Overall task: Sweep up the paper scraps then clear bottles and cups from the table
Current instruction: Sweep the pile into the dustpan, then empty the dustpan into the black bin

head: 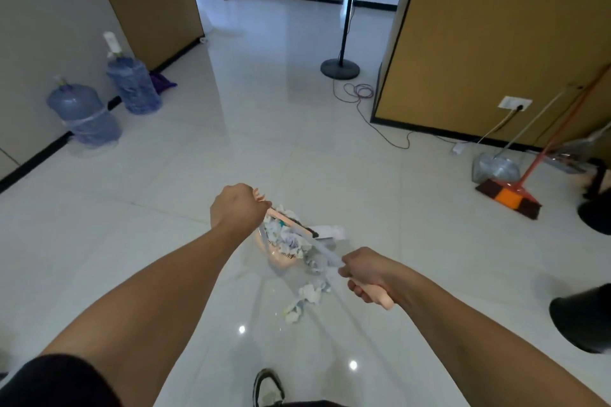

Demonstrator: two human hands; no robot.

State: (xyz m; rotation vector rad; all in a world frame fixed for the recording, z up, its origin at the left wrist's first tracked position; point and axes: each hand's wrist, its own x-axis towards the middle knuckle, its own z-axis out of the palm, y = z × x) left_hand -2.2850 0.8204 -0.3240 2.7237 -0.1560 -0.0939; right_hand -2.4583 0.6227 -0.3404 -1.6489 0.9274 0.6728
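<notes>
My left hand point(236, 206) grips the pink top of a dustpan handle point(281, 220), which slants down toward the pink dustpan point(281, 263) on the white tile floor. Crumpled paper scraps point(289, 238) are heaped in the pan. More paper scraps point(305, 299) lie loose on the floor just in front of it. My right hand point(368, 276) grips the pink end of a broom handle point(322, 248), whose pale shaft runs up-left across the pan. The broom's head is mostly hidden behind the paper.
Two blue water jugs point(86, 114) stand by the left wall. A fan stand point(340, 68) with a trailing cord is ahead. Another broom point(510, 196) and dustpan point(494, 168) lean at the right wall. Black bins point(583, 319) sit at the right edge. My shoe point(267, 387) shows below.
</notes>
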